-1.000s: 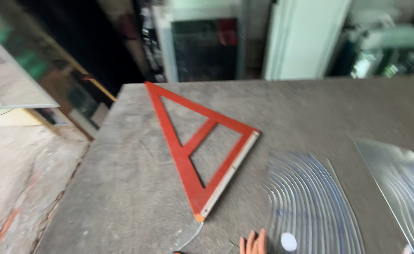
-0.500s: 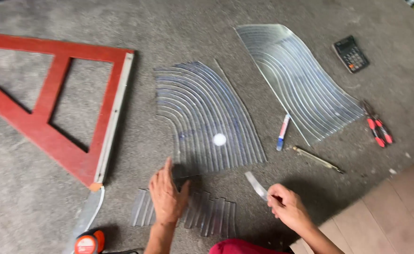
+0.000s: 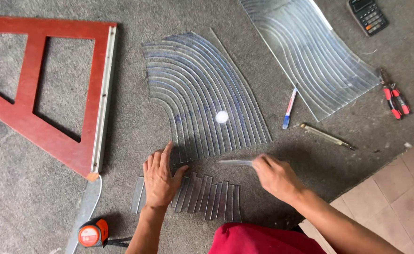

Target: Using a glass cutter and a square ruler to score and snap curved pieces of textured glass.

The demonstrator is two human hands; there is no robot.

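Since half a second ago the right hand (image 3: 276, 178) has swung its pinched narrow clear glass strip (image 3: 236, 162) leftward (blurred) toward the flat, open left hand (image 3: 160, 178) pressing the row of cut ribbed glass strips (image 3: 207, 195), so strip-laying is continuing.

Red triangular square (image 3: 52, 94) far left. Tape measure (image 3: 93, 232) near left. Far right — calculator (image 3: 368, 16), pliers (image 3: 394, 99); marker (image 3: 289, 108) and thin metal cutter (image 3: 327, 136) between.
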